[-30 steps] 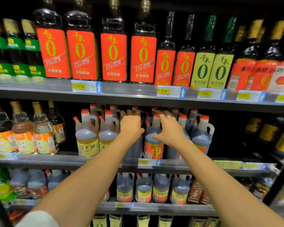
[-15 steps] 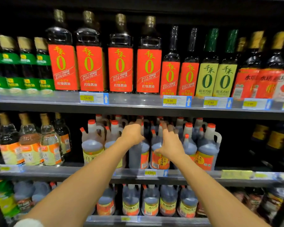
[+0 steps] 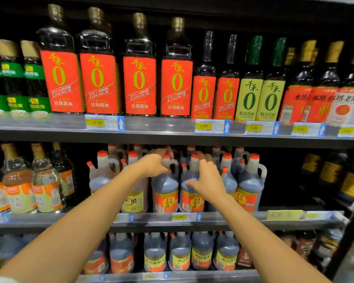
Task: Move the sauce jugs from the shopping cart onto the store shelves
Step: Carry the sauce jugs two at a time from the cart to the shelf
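1. middle shelf (image 3: 243,221): its front lip lies nearest, so each jug base should sit flat and fully behind it.
2. left hand (image 3: 153,165): fingers curl round the handle and neck of a red-capped dark vinegar jug (image 3: 165,188) standing in the shelf's front row. hold it upright and let go only once it feels settled.
3. right hand (image 3: 207,180): fingers straight and spread, pressed on the neighbouring jug (image 3: 192,201), clasping nothing. use it as a brace, squaring the labels forward.
4. back-row jugs (image 3: 239,153): packed close behind, so push gently lest one tips.
5. the shopping cart is out of view.
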Available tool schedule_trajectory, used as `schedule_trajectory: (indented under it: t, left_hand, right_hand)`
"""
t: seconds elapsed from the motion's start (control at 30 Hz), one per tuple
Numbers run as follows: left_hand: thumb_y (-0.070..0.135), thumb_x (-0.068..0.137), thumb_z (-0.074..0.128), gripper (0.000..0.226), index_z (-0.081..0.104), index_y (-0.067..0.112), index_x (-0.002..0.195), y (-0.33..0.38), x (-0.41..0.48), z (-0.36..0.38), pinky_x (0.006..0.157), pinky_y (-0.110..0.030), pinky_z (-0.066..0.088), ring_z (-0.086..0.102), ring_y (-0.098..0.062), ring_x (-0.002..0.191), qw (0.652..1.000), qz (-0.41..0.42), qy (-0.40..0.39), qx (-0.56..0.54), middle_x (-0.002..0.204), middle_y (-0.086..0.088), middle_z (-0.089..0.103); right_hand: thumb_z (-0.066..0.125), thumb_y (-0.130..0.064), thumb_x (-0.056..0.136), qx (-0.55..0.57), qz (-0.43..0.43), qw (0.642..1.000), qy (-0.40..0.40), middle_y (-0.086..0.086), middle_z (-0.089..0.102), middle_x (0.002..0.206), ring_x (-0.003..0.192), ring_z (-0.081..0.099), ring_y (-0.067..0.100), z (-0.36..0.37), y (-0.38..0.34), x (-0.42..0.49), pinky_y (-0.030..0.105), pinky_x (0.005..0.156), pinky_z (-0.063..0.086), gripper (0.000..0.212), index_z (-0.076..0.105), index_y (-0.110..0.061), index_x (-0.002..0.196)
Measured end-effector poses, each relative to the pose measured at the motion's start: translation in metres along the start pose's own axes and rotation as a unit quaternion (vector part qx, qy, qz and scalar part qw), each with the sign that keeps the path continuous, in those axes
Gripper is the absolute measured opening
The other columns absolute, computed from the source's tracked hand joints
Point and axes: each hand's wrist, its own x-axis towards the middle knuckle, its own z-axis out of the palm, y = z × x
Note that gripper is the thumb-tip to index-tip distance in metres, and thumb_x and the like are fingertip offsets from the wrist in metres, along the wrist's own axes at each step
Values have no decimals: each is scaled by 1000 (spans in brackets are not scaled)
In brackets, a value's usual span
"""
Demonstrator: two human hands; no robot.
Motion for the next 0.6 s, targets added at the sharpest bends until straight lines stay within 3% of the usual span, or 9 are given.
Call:
schedule_trajectory:
  t: [0.13, 0.23, 0.47, 0.6]
  left_hand:
    - [35, 93, 61, 31, 53, 8, 79, 4, -1, -4, 66, -30, 38, 53, -26, 77, 997, 22, -14, 66, 66, -1, 47]
    - [30, 93, 62, 28, 62, 2, 95, 8, -2, -7, 67, -31, 38, 51, -24, 79, 995, 49, -19, 83, 77, -4, 52]
    - [34, 91, 66, 33, 61, 1, 94, 7, -4, 0, 64, -31, 37, 51, -23, 76, 997, 47, 25, 47, 80, -8, 54]
    - [33, 93, 64, 28, 51, 9, 88, 10, -9, 1, 63, -30, 34, 55, -26, 79, 996, 58, 42, 56, 77, -5, 51]
  right_hand:
    - [78, -30, 79, -20, -3, 1000, 11, 12, 44, 129, 122, 45, 33, 5, 0, -2, 42, 88, 52, 67, 42, -9, 132]
    - [81, -32, 77, -17, -2, 1000, 12, 12, 43, 134, 127, 42, 34, 5, 1, 0, 44, 92, 52, 76, 40, -9, 138]
    - [84, -33, 75, -11, -11, 1000, 23, 11, 33, 150, 138, 33, 33, 8, 2, 0, 43, 103, 46, 101, 23, -13, 152]
    - [81, -35, 78, -19, -7, 999, 29, 11, 44, 133, 126, 43, 31, 9, 0, -3, 40, 93, 48, 76, 40, -10, 136]
